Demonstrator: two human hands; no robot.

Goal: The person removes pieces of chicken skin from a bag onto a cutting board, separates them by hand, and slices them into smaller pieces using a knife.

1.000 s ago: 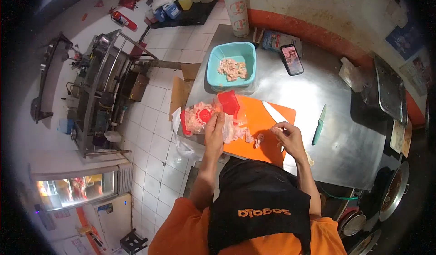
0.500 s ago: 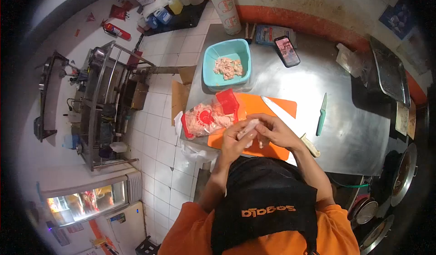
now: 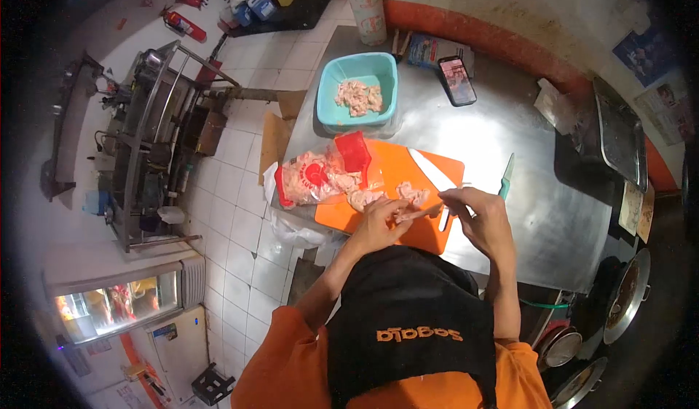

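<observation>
My left hand [image 3: 380,227] is closed on a thin strip of raw chicken [image 3: 416,214], which stretches toward my right hand [image 3: 482,223]. The fingers of my right hand are pinched at the strip's far end. Below lies an orange cutting board [image 3: 349,218], with pieces of raw chicken [image 3: 413,193] on it. A large knife [image 3: 429,167] rests across the board, its handle hidden by my right hand. To the left, an opened red and clear plastic bag [image 3: 352,152] holds more pale raw meat. A turquoise tub [image 3: 328,81] behind it contains cut pieces of raw meat [image 3: 358,98].
On the metal table [image 3: 542,241] lie a green-handled knife [image 3: 506,178] at right and a phone [image 3: 457,81] at the back. A printed roll [image 3: 365,8] stands at the back edge. Dark trays [image 3: 619,136] and pans [image 3: 628,296] line the right side.
My hands have moved apart, the strip now drawn out between them. A piece of chicken shows on the board where my hands were. The view has shifted slightly.
</observation>
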